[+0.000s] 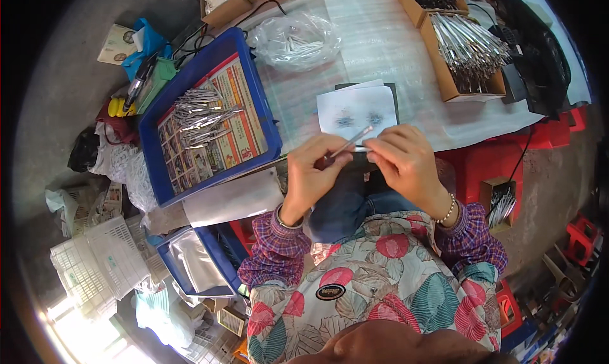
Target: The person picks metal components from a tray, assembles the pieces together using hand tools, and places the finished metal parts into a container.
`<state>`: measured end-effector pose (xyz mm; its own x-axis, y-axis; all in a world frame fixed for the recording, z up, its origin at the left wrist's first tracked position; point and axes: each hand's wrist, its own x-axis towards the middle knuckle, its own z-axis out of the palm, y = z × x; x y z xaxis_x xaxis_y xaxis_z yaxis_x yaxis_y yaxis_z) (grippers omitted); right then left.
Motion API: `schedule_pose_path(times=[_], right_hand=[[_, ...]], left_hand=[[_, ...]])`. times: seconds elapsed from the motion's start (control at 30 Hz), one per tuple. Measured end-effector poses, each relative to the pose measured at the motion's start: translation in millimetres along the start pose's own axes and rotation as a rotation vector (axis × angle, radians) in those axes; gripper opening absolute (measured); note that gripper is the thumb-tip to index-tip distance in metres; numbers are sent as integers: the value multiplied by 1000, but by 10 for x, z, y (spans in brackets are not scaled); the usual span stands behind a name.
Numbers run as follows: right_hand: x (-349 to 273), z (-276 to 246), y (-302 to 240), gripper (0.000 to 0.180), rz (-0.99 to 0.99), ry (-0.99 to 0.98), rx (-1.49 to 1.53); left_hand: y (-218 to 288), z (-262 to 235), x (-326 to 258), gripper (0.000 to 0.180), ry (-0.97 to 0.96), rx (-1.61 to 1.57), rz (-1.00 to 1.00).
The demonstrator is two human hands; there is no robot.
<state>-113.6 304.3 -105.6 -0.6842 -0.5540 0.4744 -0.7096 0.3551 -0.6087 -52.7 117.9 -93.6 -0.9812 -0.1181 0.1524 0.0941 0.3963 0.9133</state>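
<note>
My left hand is closed around a slim silver-grey rod, which slants up to the right from the fingers. Close beside it my right hand is pinched; a thin pale piece shows at its fingertips, too small to name. Both hands hover at the table's near edge, just before a white paper sheet with two dark smudged patches. To the left, a pile of slim silver rods lies on printed paper in a blue tray.
Cardboard boxes of upright silver rods stand at the far right. A clear plastic bag with pale sticks lies at the back. Red stools and a small box of rods are at the right. White baskets stand lower left.
</note>
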Motion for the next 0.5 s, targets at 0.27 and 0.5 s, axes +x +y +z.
schedule_pose_path(times=[0.27, 0.5], right_hand=[[129, 176, 334, 17, 38, 96, -127], [143, 206, 315, 20, 29, 119, -126]], left_hand=[[68, -108, 319, 15, -113, -561, -26], [-53, 193, 341, 10, -127, -53, 225]])
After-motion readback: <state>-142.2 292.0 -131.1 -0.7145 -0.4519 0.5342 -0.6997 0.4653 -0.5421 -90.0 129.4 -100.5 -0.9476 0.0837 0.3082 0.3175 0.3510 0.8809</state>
